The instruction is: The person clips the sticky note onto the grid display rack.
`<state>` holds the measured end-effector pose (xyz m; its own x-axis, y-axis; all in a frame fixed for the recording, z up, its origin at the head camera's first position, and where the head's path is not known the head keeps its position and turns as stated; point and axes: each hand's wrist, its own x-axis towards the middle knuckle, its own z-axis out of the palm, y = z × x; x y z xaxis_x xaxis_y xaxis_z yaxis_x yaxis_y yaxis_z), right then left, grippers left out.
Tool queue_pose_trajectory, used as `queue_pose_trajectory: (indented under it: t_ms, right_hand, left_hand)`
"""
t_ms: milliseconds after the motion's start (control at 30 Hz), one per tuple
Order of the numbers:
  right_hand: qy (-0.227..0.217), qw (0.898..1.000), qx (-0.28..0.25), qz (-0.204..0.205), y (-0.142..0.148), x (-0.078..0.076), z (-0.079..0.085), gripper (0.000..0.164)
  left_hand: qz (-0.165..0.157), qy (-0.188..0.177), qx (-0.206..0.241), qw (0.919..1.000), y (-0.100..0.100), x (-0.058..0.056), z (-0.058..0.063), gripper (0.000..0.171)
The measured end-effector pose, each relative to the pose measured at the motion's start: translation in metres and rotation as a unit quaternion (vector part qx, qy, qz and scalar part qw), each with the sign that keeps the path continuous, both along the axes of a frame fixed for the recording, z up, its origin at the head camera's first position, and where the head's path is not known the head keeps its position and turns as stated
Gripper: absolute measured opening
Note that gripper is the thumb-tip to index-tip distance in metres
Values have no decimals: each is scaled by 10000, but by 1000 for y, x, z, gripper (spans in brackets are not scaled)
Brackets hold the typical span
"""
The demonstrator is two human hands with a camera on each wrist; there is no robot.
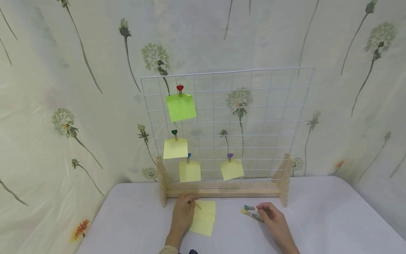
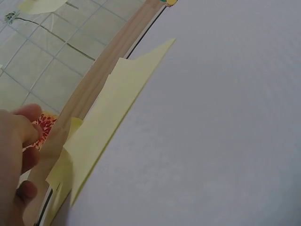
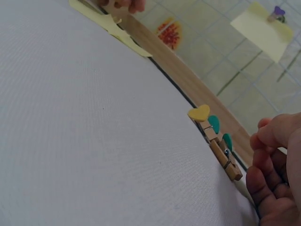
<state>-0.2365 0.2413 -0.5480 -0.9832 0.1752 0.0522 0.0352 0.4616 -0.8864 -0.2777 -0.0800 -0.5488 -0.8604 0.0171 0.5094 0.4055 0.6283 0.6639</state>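
Note:
In the head view my left hand (image 1: 183, 214) is at the left edge of a few pale yellow sticky notes (image 1: 204, 220) on the table. The left wrist view shows its fingers (image 2: 31, 157) loosely bent beside the notes (image 2: 106, 115), whose corners curl up, with nothing seen in their grasp. My right hand (image 1: 275, 223) hovers by small wooden clothespins (image 1: 253, 216) topped with yellow and teal hearts. Seen from the right wrist, its fingers (image 3: 263, 181) bend loosely just right of the clothespins (image 3: 225, 160), and no item shows between them.
Behind the hands a white wire grid (image 1: 222, 134) stands in a wooden base (image 1: 223, 192). A green note (image 1: 181, 108) and three yellow ones, including one at lower right (image 1: 232, 170), hang from it by heart clothespins. A flower-printed curtain (image 1: 95, 141) surrounds the white table (image 1: 127, 218).

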Motion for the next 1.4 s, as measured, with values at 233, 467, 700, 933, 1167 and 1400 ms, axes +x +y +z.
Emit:
queue_pose_trajectory:
  t_ms: [233,467,700,933,1167,1400]
  right_hand:
    - [67,9999,80,-8,-1,0,0,20]
    - [10,10000,47,-4,-1,0,-1,19]
    - [502,9987,66,10,2,2,-4,19]
    - [640,9979,-95,12,5,0,-7,21]
    - [583,9975,97,-383,4,-1,-6,16]
    - [213,9979,391,-478,2,-1,-2,18]
  left_hand:
    - [1132,504,19,9923,-7,-4,1,16]
    - [1316,214,-241,9908,-9,-2,-4,14]
    - [1106,-175,-409,9929,-13,-1,-3,20]
    - [909,-285,-406,9946,-15,-4,-6,23]
    - [1114,-247,-249,9932,-14,-1,-5,20]
    - [1261,-237,-220,9915,-15,0,-4,8]
